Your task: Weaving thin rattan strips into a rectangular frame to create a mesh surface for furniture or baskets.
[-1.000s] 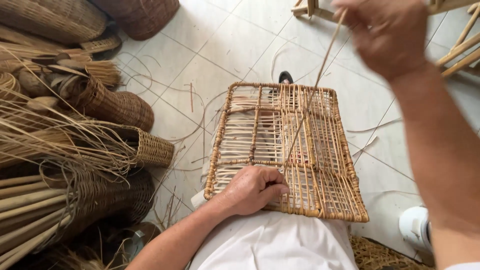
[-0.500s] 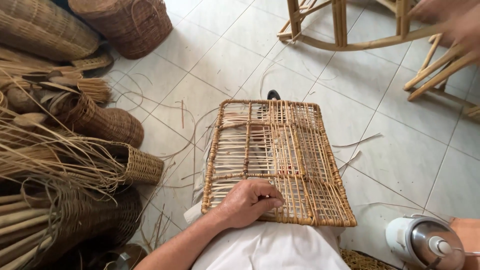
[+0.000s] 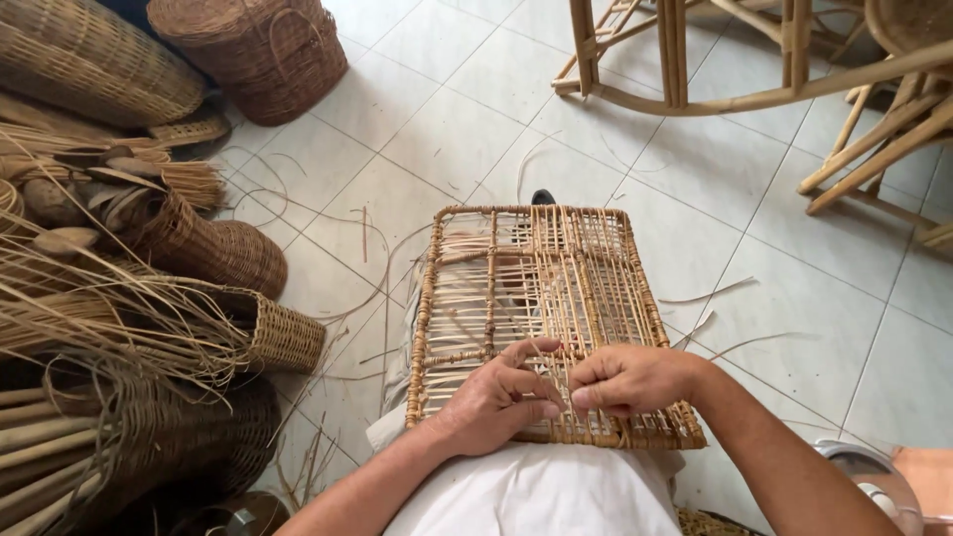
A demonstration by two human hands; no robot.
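Panel of woven rattan, rectangular, lies flat across the person's lap, at 6 o'clock of the view, its far edge toward 12 o'clock over the white tiled floor. Weave is dense on the right half, open ribs on the left.

Left hand rests palm down on the near edge of the panel, forearm entering from 7 o'clock; index finger stretched toward 1 o'clock along a cross rib, other fingers curled, thumb tucked toward the right hand. Right hand comes in from 4 o'clock, forearm angled up, knuckles up, fingers bent and pinched narrow at the weave just beside the left fingertips. Whether a strand sits between the pinched fingers cannot be told.

Loose rattan strips on the floor at 3 o'clock of the panel. Baskets stacked at 10 o'clock; wooden chair frames at 1 o'clock.
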